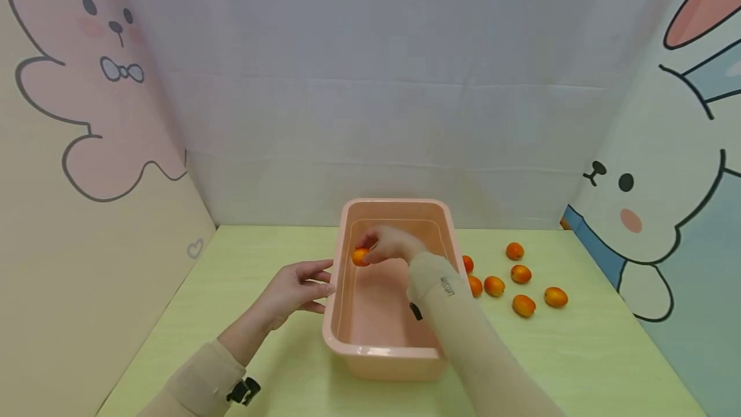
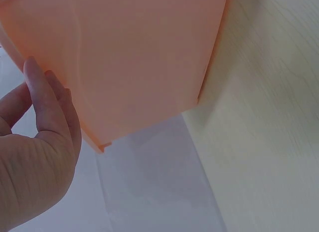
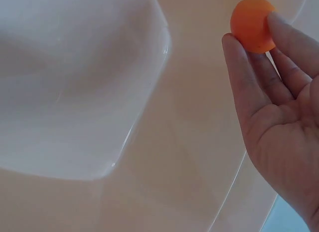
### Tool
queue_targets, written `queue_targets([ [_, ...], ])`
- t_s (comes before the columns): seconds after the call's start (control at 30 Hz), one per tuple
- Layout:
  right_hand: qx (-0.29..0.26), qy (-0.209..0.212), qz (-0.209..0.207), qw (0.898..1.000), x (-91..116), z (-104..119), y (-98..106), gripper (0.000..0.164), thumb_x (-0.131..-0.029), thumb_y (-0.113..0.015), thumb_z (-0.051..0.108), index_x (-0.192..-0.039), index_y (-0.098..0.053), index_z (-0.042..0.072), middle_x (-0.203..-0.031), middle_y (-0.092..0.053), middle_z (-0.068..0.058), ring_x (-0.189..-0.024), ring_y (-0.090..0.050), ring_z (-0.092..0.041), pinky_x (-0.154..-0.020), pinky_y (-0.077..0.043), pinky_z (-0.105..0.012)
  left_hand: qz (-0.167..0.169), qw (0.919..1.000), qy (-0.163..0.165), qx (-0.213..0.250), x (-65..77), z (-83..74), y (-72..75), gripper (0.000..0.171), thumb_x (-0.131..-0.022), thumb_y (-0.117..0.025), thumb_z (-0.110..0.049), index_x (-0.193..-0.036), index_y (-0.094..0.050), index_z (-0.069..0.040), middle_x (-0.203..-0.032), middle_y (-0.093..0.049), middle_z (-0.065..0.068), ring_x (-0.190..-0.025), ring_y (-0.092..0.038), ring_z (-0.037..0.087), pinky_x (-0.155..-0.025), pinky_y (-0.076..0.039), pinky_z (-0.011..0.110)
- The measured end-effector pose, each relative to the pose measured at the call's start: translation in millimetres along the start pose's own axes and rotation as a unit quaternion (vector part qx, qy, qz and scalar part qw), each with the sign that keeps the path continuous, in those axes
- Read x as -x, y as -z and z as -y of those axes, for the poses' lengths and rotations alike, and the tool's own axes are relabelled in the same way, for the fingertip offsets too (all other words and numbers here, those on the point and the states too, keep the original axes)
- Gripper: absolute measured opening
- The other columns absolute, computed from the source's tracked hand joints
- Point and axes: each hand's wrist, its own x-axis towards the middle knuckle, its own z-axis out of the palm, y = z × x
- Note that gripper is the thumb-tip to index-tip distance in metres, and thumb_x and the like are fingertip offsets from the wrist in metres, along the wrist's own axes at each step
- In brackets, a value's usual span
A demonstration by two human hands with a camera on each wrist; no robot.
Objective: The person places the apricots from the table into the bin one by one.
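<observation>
A pink plastic basin (image 1: 376,314) stands on the table, its inner floor bare where it shows. Over its left inner side, my right hand (image 1: 389,243) pinches a kumquat (image 3: 253,24), small, orange and smooth, between thumb and fingertips. At the outside of the basin's left rim is my left hand (image 1: 298,291), fingers extended and fingertips right at the edge. The left wrist view has the same fingers (image 2: 45,100) against the rim, beside the basin's outer wall (image 2: 139,57). My right forearm crosses the basin's right rim and hides part of it.
To the right of the basin lie several loose kumquats (image 1: 523,305), two partly hidden behind its rim. The pale wooden table (image 1: 602,352) meets a white cloth backdrop (image 1: 376,82). Side panels with cartoon animals (image 1: 648,211) stand left and right.
</observation>
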Motion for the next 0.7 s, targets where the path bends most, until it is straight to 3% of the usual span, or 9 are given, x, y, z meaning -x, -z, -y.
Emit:
queue_targets([
  [0.47,-0.002,-0.018,0.007,1.000,-1.4,-1.6,-4.6,0.023,-0.086,-0.075,0.002,-0.107,-0.068,0.001,-0.102,-0.066,-0.007,-0.092,-0.061,-0.022,-0.087,-0.056,-0.030,-0.005,1.0000,0.004,0.001,0.3,1.0,0.0,0.061,-0.089,-0.073,-0.005,-0.143,-0.046,0.008,-0.112,-0.061,0.019,-0.088,-0.069,0.023,-0.072,-0.061,0.043],
  [0.7,-0.007,-0.026,0.000,1.000,-1.0,-2.0,-2.1,0.033,-0.088,-0.073,0.005,-0.119,-0.064,-0.003,-0.113,-0.065,-0.011,-0.098,-0.062,-0.023,-0.089,-0.056,-0.032,-0.008,0.9999,0.006,0.001,-0.7,0.2,0.2,0.061,-0.089,-0.073,-0.005,-0.142,-0.047,0.008,-0.113,-0.061,0.019,-0.088,-0.069,0.023,-0.072,-0.061,0.043],
])
